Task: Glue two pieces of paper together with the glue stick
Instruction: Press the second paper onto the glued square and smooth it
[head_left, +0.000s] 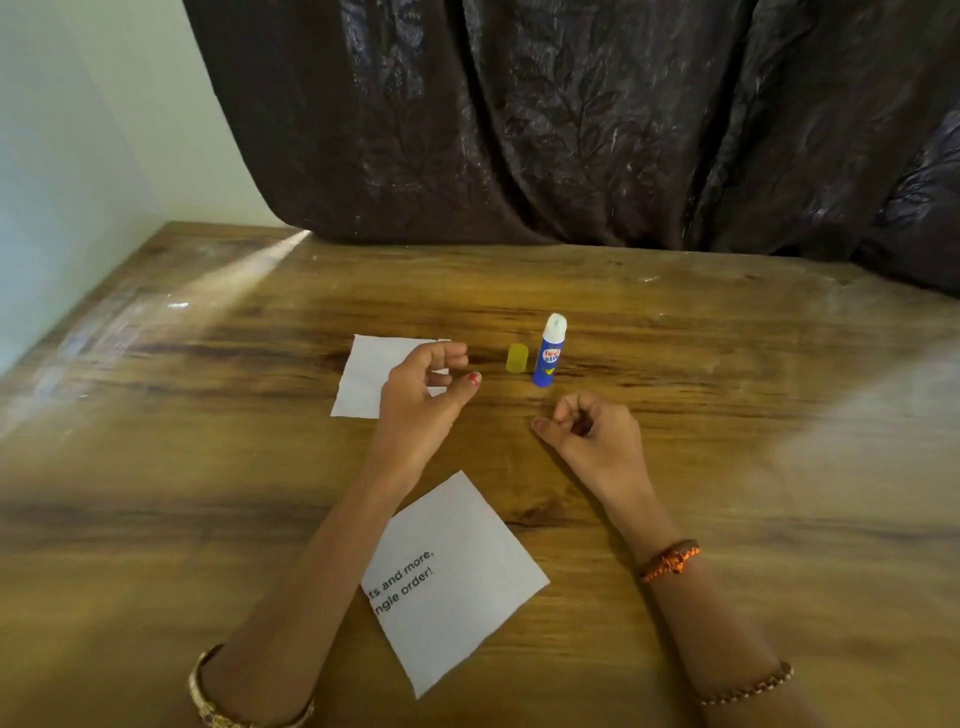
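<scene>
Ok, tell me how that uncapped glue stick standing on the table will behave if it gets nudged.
The glue stick stands upright on a narrow base, so a sideways nudge would probably tip it. Being round, it would likely roll across the table afterwards. Its exposed white tip could smear whatever it touches.

Glue stick (549, 353) upright, uncapped, mid surface (727, 415); yellow cap (517, 358) just beside on its left, narrow gap between. Right of stick: bare wood, open approach. Left hand (423, 395) over far paper (363, 379), right hand (592, 431) near stick. Dark curtain (571, 130) closes far edge; wall (67, 182) bounds left side. Printed paper (457, 582) flat between forearms.
</scene>
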